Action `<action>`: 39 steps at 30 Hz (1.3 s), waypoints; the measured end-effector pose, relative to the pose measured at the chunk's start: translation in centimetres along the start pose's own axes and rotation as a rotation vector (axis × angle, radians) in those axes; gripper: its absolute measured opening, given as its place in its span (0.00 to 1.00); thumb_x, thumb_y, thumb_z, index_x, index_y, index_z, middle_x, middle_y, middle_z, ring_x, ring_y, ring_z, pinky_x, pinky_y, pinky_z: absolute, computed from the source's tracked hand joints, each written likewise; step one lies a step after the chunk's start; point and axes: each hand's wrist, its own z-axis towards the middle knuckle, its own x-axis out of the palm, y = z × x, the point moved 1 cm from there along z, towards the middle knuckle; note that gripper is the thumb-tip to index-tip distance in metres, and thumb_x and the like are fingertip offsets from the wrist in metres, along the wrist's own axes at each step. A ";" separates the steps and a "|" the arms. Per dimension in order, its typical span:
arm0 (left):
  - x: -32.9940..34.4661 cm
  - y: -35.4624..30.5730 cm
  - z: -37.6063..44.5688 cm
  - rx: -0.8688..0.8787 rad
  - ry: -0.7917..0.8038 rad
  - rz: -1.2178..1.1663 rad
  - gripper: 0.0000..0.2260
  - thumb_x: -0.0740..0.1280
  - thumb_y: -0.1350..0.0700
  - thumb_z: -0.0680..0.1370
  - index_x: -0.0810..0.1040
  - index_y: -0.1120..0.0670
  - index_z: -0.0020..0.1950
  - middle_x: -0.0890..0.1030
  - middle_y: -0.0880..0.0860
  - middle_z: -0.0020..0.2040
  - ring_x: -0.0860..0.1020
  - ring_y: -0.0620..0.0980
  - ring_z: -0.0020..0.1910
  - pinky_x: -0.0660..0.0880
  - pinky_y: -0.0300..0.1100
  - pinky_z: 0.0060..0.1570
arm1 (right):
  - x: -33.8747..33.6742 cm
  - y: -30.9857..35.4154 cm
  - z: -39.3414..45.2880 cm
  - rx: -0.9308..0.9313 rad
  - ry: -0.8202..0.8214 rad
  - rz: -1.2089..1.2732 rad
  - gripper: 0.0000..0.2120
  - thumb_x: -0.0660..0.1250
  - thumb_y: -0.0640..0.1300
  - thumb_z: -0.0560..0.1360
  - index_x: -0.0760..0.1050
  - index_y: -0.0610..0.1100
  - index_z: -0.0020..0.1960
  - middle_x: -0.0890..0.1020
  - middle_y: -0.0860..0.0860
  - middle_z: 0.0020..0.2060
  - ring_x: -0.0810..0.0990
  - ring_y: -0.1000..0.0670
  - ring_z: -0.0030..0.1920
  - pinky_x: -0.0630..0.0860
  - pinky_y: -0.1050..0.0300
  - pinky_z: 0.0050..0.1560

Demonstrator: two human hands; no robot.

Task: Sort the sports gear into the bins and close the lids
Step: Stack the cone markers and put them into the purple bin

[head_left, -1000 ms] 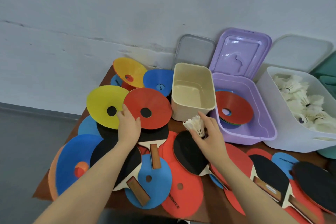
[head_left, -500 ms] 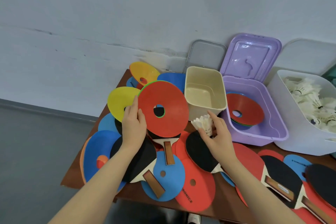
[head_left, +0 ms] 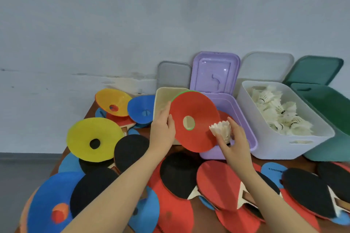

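Left hand (head_left: pixel 162 130) pinching the near-left rim of a red disc cone (head_left: pixel 195 122), thumb in front, fingers behind, a thin green edge peeking out behind the red. Disc raised clear of the table (head_left: pixel 186 149), tilted, hanging in front of the cream bin (head_left: pixel 161 100) and the purple bin (head_left: pixel 244 128). Right hand (head_left: pixel 233 141) gripping a white shuttlecock (head_left: pixel 221 131) by its cork end, feathers fanned up-left, just touching the disc's right edge, over the purple bin's front wall.

Brown table crowded: yellow disc cone (head_left: pixel 94 139) to the left, orange disc cone (head_left: pixel 113 105) and blue disc cone (head_left: pixel 141 110) behind it near the wall, a big blue one (head_left: pixel 51 204) at the near-left corner. Table-tennis paddles (head_left: pixel 217 183) in black and red overlapping across the whole front edge, barely any bare wood between them.

Along the back, four open bins in a row: cream, purple, white bin (head_left: pixel 280 147) heaped with shuttlecocks, green bin (head_left: pixel 333 149) at the far right. Lids standing behind them against the wall: grey lid (head_left: pixel 174 74), purple lid (head_left: pixel 216 72), white lid (head_left: pixel 267 67), green lid (head_left: pixel 314 70).

Pale bluish-grey wall (head_left: pixel 132 15), scuffed and chipped low down by the table. Dark grey floor (head_left: pixel 22 185) at the lower left.
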 end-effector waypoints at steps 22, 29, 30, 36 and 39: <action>26.8 -6.2 5.6 0.270 0.477 0.451 0.22 0.53 0.48 0.78 0.70 0.54 0.69 0.72 0.54 0.67 0.70 0.56 0.64 0.64 0.49 0.61 | -14.9 -16.0 15.1 0.034 -0.115 -0.056 0.29 0.71 0.47 0.71 0.65 0.46 0.69 0.74 0.53 0.62 0.73 0.54 0.59 0.72 0.55 0.58; 30.7 -8.0 3.5 0.382 0.691 0.428 0.29 0.44 0.41 0.75 0.68 0.50 0.70 0.67 0.47 0.72 0.61 0.46 0.71 0.53 0.43 0.64 | -18.3 -18.1 14.0 -0.016 0.132 -0.099 0.24 0.74 0.43 0.69 0.73 0.50 0.64 0.78 0.60 0.55 0.74 0.60 0.56 0.71 0.49 0.61; 30.8 -7.9 3.2 0.376 0.704 0.441 0.28 0.44 0.41 0.76 0.68 0.51 0.70 0.67 0.47 0.72 0.61 0.46 0.72 0.52 0.42 0.64 | -18.4 -18.0 13.9 -0.032 0.190 -0.085 0.24 0.74 0.45 0.69 0.73 0.50 0.64 0.78 0.59 0.56 0.74 0.61 0.57 0.72 0.50 0.61; 29.4 -7.8 2.4 0.375 0.670 0.468 0.23 0.49 0.44 0.79 0.63 0.47 0.73 0.65 0.44 0.72 0.60 0.42 0.71 0.49 0.37 0.63 | -18.9 -17.3 13.1 0.002 0.003 -0.022 0.27 0.72 0.47 0.71 0.69 0.49 0.68 0.76 0.58 0.59 0.73 0.59 0.57 0.72 0.58 0.57; 29.1 -9.1 2.3 0.404 0.678 0.441 0.25 0.47 0.41 0.78 0.63 0.47 0.73 0.65 0.45 0.72 0.60 0.43 0.71 0.48 0.37 0.63 | -20.0 -17.6 13.2 0.004 -0.129 -0.068 0.28 0.71 0.45 0.72 0.66 0.48 0.70 0.74 0.54 0.63 0.72 0.56 0.62 0.68 0.57 0.61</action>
